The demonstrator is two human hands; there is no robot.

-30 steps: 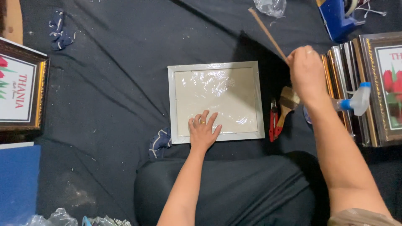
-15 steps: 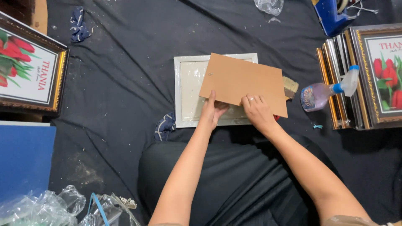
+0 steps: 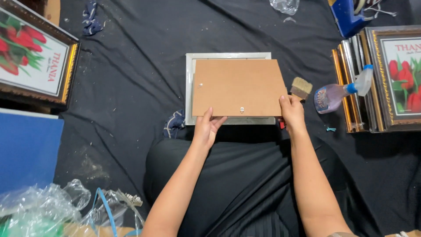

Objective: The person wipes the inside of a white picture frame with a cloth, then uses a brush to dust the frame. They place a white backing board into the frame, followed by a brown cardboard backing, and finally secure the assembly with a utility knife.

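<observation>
Here, a flat brown backing board (image 3: 239, 87) of smooth fibreboard, rectangular with a small metal hanger near its lower edge, lies over a pale silver picture frame (image 3: 189, 87) at the centre. The left hand (image 3: 207, 126) pinches the board's edge at 7 o'clock, fingers curled under; the right hand (image 3: 291, 115) grips its corner at 4 o'clock. A bristly paintbrush (image 3: 301, 87) and a clear spray bottle (image 3: 337, 93) lie at 3 o'clock. Everything rests on wrinkled black cloth (image 3: 131, 87) (dusty, lint-flecked), with ornate framed tulip prints (image 3: 33, 59) at 9 o'clock and crumpled plastic wrap (image 3: 44, 210) at 8 o'clock.
</observation>
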